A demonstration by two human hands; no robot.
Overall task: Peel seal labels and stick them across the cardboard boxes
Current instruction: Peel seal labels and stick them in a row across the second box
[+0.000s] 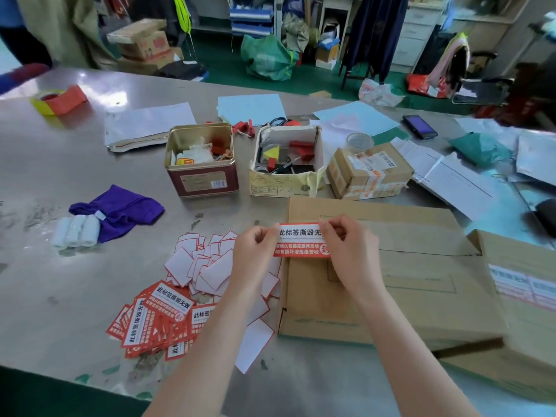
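Seal label held by both hands above the near-left corner of a flat cardboard box.

Steel table (45, 182) underneath everything, near edge running along the bottom left, bare metal open at far left. Flat cardboard box (391, 284) right of centre, left edge just beside the litter of paper. Second box (529, 296) overlapping at right, with labels already across the top. Purple cloth (120, 212) well left, white rolls touching. Open tin (201, 164) and torn carton of odds and ends (285, 167) behind, a clear strip of table between these and the flat box. Heap of peeled backing papers (204, 266) and pile of unused labels (159, 317) left of the forearms (crowded there). Left hand (255, 254) pinching the label's left end, fingers curled. Right hand (349, 248) pinching the right end, thumb and fingertips closed on the top edge. Red-and-white seal label (301, 240) stretched level, over the box's left edge.
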